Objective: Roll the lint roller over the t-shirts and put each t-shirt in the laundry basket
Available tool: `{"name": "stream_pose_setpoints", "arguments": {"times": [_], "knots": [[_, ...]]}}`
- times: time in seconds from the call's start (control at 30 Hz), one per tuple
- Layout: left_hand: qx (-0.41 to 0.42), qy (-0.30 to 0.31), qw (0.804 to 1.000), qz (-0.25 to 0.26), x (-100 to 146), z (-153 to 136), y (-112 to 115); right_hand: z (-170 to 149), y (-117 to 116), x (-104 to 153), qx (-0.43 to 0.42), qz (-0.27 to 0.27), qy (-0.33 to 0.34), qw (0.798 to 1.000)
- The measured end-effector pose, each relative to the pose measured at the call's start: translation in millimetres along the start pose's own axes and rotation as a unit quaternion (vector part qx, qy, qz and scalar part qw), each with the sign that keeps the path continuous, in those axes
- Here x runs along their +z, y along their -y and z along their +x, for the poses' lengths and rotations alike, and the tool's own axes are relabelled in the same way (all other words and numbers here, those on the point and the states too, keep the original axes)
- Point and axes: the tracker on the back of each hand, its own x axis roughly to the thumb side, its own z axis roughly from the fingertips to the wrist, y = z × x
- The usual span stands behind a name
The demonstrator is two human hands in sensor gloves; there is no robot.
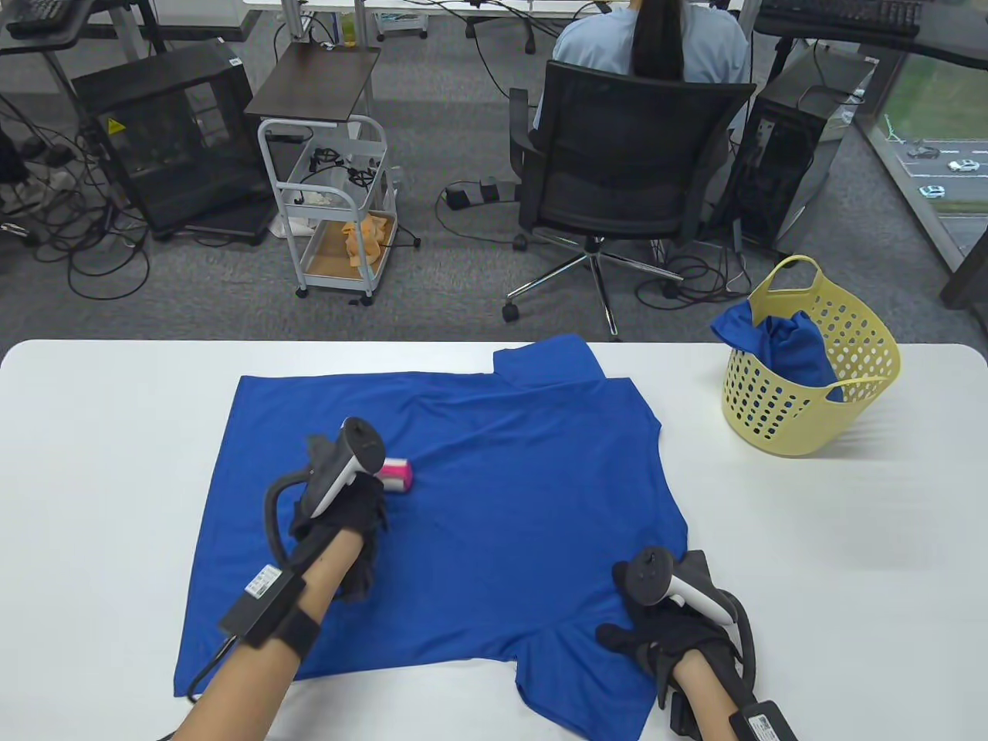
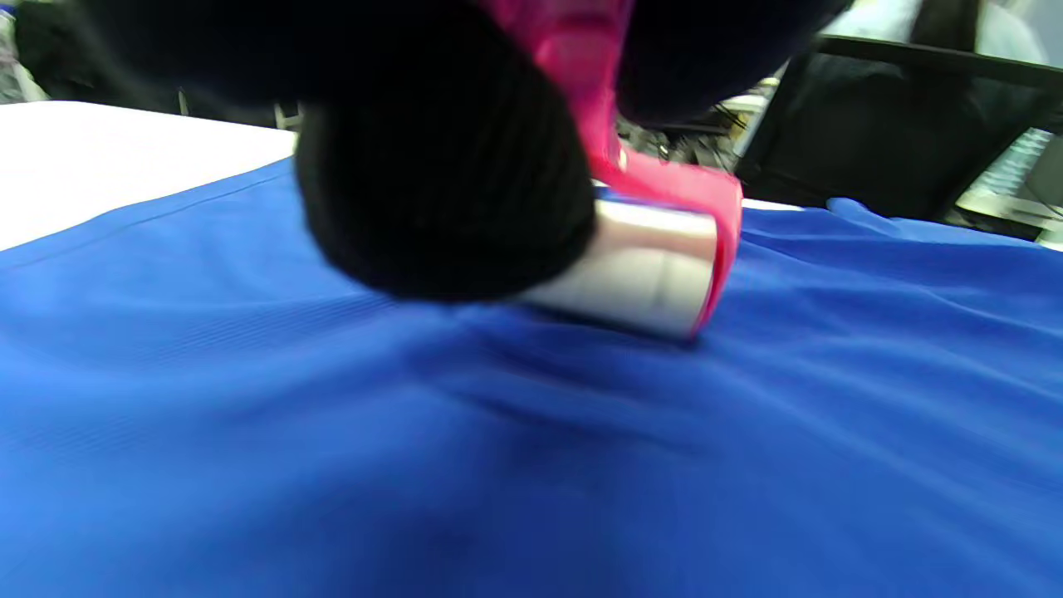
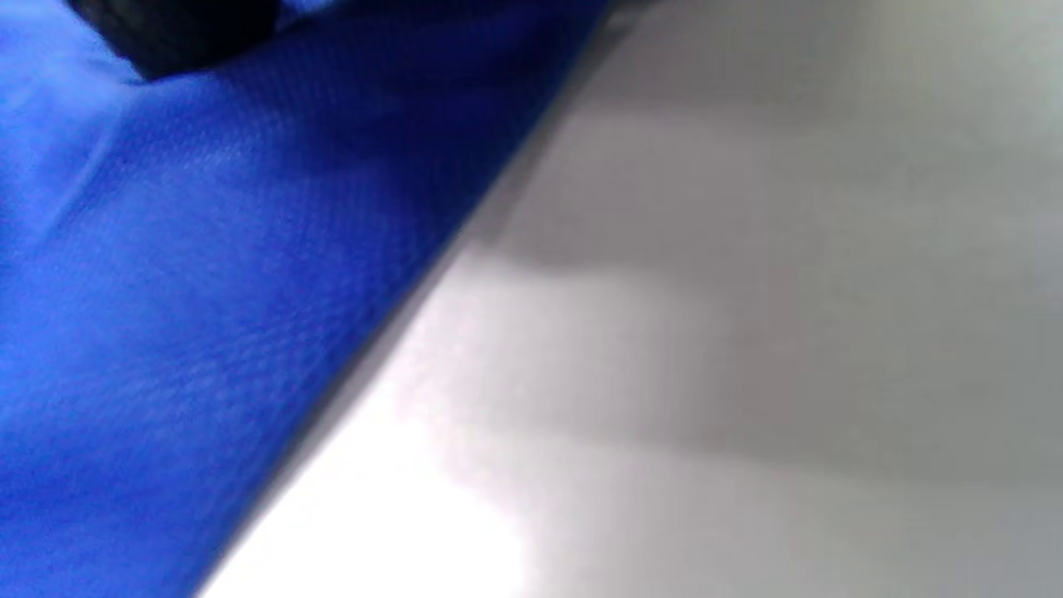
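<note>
The left hand (image 1: pixel 347 502) grips the lint roller (image 1: pixel 397 472), its drum crosswise on the t-shirt (image 1: pixel 478 478), while the right hand (image 1: pixel 664 625) presses flat-fingered on the near sleeve, far from the laundry basket (image 1: pixel 810 417)

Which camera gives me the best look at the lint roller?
The left wrist view: the lint roller fills the middle close up, its white roll on the blue t-shirt, pink frame visible, gripped by the left hand. The table view shows only its pink end beyond the hand. The right wrist view does not show it.
</note>
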Motion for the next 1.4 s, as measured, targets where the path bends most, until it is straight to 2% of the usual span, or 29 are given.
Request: {"name": "stream_pose_setpoints", "arguments": {"times": [0.07, 0.13, 0.17, 0.23, 0.27, 0.33, 0.4, 0.57, 0.63, 0.7, 0.83, 0.93, 0.97, 1.07, 1.13, 1.2, 1.33, 1.4], "knots": [[-0.015, 0.0, 0.999, -0.03, -35.4, 17.6, 13.7, -0.1, 0.0, -0.1, 0.0, 0.0, 0.0, 1.0], [-0.022, -0.013, 0.996, -0.091, -62.3, 21.7, 27.8, -0.3, -0.1, -0.1, -0.002, 0.0, 0.001, 1.0], [-0.01, -0.014, 0.996, -0.088, -67.0, 20.2, 30.6, -0.3, -0.2, -0.1, -0.003, 0.0, 0.001, 1.0], [0.037, 0.002, 0.998, -0.043, -72.4, 10.6, 29.5, -0.3, 0.0, -0.2, -0.003, -0.001, 0.002, 1.0], [0.052, 0.005, 0.998, -0.044, -71.8, 6.0, 27.3, -0.2, 0.0, -0.2, -0.003, 0.0, 0.002, 1.0], [0.102, 0.03, 0.993, -0.045, -61.3, -13.4, 12.0, 0.4, -0.6, -0.9, -0.002, -0.002, 0.002, 1.0], [0.151, 0.05, 0.987, -0.012, -43.3, -34.0, -7.7, 0.7, -1.0, -1.3, -0.001, -0.001, 0.003, 1.0], [0.145, 0.082, 0.986, 0.003, 25.1, -94.6, -58.5, -0.6, 0.4, -0.9, -0.003, 0.0, 0.005, 1.0], [0.128, 0.073, 0.989, -0.015, 52.9, -116.3, -70.1, -0.4, 0.4, -1.1, -0.002, 0.0, 0.005, 1.0], [0.076, 0.039, 0.994, -0.067, 76.6, -134.6, -75.6, -0.4, 0.6, -1.1, -0.001, 0.0, 0.004, 1.0], [0.012, -0.005, 0.987, -0.159, 87.1, -146.6, -59.2, -0.4, 0.7, -1.3, -0.001, 0.0, 0.004, 1.0], [-0.014, -0.009, 0.983, -0.182, 77.9, -141.7, -37.2, -0.6, 0.4, -1.3, -0.003, -0.002, 0.004, 1.0], [0.011, -0.004, 0.989, -0.15, 75.7, -136.1, -36.2, -0.5, 0.4, -1.3, -0.003, -0.002, 0.004, 1.0], [-0.017, -0.006, 0.997, -0.072, 61.5, -114.8, -32.5, -0.5, 0.5, -1.3, -0.003, -0.002, 0.003, 1.0], [-0.013, -0.02, 1.0, -0.004, 34.0, -97.9, -22.0, -0.4, 0.4, -1.3, -0.003, -0.001, 0.004, 1.0], [-0.031, -0.026, 0.999, 0.011, 5.1, -85.7, -13.5, -0.4, 0.5, -1.4, -0.002, 0.0, 0.003, 1.0], [-0.021, -0.068, 0.997, -0.027, -60.9, -70.4, 9.6, -0.5, 0.6, -1.6, -0.004, 0.0, 0.004, 1.0], [-0.016, -0.083, 0.996, -0.022, -80.7, -71.2, 14.3, -0.7, 0.5, -1.6, -0.006, 0.0, 0.005, 1.0]]}}
